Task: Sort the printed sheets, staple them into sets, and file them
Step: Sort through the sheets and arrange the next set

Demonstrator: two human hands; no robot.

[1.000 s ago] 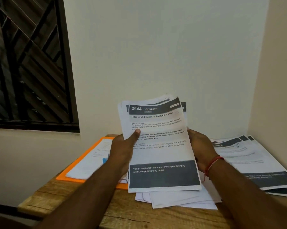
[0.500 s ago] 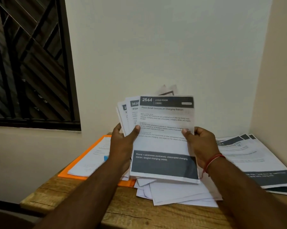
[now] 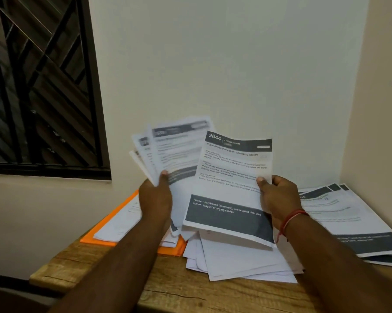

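Sheet numbered 2644, headed "LIVING ROOM", held upright above the wooden table by its right edge. Right hand clenched on that edge, thumb in front over the print, fingers behind; red thread tied round the wrist. Dark band across the sheet's lower part, white lettering on it, lower edge curling toward the camera.

Left hand gripping a fanned bundle of printed sheets, thumb on the front, bundle tilted to the left and blurred. Bundle and single sheet apart at the top, overlapping lower down between the two hands.

Orange folder lying flat at the table's left, next to the wall under the barred window. On the folder, a few white sheets, partly hidden by the left forearm; unclear whether inside an open cover or simply on top.

Loose white pages in an untidy heap on the table below the held sheet, blank sides up, corners pointing several ways, left corner lapping over the folder's edge.

Stack of printed sheets at the right, in the corner by the side wall, face up, dark header strips stepped at the far end, dark band near the front edge. Nothing stapled visibly anywhere.
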